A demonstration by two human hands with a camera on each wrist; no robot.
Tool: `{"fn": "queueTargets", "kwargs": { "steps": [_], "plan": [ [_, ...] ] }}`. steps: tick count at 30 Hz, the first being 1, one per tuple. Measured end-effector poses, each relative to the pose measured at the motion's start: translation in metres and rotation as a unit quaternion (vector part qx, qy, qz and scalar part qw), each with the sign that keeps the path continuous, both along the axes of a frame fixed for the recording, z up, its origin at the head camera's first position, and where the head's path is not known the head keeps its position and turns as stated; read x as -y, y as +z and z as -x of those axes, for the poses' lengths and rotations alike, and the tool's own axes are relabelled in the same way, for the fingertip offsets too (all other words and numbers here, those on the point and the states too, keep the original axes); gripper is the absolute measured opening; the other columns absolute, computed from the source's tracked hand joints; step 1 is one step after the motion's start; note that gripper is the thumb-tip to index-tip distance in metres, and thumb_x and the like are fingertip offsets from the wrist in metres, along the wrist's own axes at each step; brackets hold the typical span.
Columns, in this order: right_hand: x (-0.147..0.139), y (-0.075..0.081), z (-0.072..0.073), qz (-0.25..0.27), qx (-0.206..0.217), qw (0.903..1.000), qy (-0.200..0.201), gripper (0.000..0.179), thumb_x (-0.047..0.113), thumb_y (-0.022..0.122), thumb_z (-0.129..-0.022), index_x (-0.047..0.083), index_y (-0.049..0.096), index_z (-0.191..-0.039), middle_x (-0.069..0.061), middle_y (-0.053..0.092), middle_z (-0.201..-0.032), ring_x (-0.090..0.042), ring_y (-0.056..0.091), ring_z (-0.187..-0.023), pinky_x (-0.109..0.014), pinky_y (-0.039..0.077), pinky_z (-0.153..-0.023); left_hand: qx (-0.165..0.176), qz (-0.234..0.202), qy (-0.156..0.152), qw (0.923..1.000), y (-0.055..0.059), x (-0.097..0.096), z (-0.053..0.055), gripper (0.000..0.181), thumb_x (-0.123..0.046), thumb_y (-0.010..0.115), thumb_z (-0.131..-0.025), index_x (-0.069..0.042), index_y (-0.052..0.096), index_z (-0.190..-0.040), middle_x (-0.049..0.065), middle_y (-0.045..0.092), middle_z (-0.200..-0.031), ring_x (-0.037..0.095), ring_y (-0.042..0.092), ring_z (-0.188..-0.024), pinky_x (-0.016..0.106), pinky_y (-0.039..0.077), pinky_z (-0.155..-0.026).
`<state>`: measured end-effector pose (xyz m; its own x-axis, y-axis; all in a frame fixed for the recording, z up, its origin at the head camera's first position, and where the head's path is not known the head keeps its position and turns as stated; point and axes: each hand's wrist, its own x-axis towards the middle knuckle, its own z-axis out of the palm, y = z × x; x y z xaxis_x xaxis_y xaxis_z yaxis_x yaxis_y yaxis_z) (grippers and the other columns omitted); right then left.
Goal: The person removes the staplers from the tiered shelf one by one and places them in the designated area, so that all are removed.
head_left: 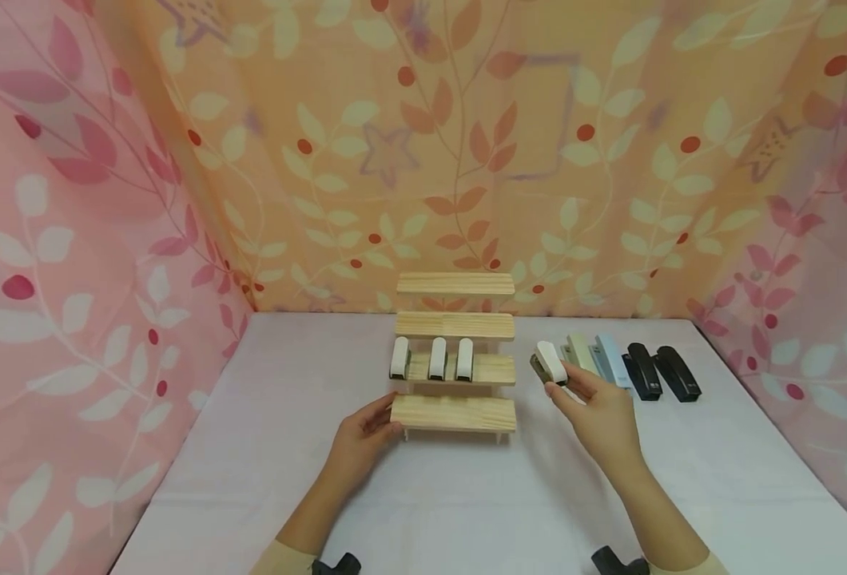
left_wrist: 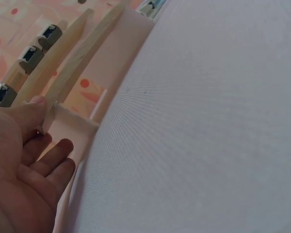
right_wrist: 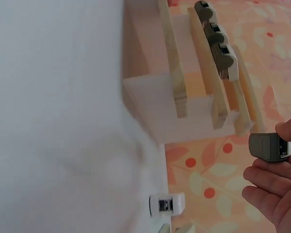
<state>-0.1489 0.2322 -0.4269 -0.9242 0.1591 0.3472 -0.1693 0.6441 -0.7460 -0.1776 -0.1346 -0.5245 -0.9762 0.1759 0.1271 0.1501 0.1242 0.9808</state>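
Observation:
A white stapler with a grey-olive base (head_left: 549,363) is held by my right hand (head_left: 606,415), raised to the right of the stepped wooden display rack (head_left: 455,414). In the right wrist view that stapler (right_wrist: 268,147) sits between thumb and fingers. My left hand (head_left: 361,441) grips the left end of the rack's lowest step, the thumb (left_wrist: 35,108) lying against the plank's end in the left wrist view. On the step above, three white staplers stand in a row: a left one (head_left: 399,358), a middle one (head_left: 438,358) and a right one (head_left: 464,359).
Right of the rack, a pale green stapler (head_left: 582,353), a light blue stapler (head_left: 611,361) and two black staplers (head_left: 644,372) lie side by side on the white tabletop (head_left: 294,351). Flower-patterned cloth (head_left: 323,192) hangs behind and along both sides.

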Motion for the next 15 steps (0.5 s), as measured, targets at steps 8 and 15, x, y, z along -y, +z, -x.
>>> {"fn": "queueTargets", "kwargs": {
  "steps": [8,15],
  "plan": [
    [-0.016,-0.01,-0.01,-0.004,0.015,0.9993,-0.033,0.049,0.026,0.079,-0.093,-0.002,0.067,-0.132,-0.025,0.07,-0.123,-0.038,0.07,-0.113,-0.042,0.058,-0.086,0.004,0.003,0.002,1.0,0.001,0.001,0.001,0.056,-0.018,0.079,-0.091,-0.015,0.06,-0.144,0.007,0.067,-0.136,0.023,0.065,-0.124,0.022,0.054,-0.099],
    [-0.023,-0.021,-0.016,-0.007,0.072,0.9959,-0.055,0.054,0.03,0.08,-0.092,-0.003,0.066,-0.133,-0.025,0.07,-0.121,-0.038,0.069,-0.114,-0.04,0.06,-0.086,0.003,0.006,0.0,1.0,0.0,0.0,0.001,0.057,-0.018,0.078,-0.091,-0.014,0.06,-0.144,0.008,0.066,-0.137,0.023,0.065,-0.125,0.022,0.054,-0.099]
  ]
}}
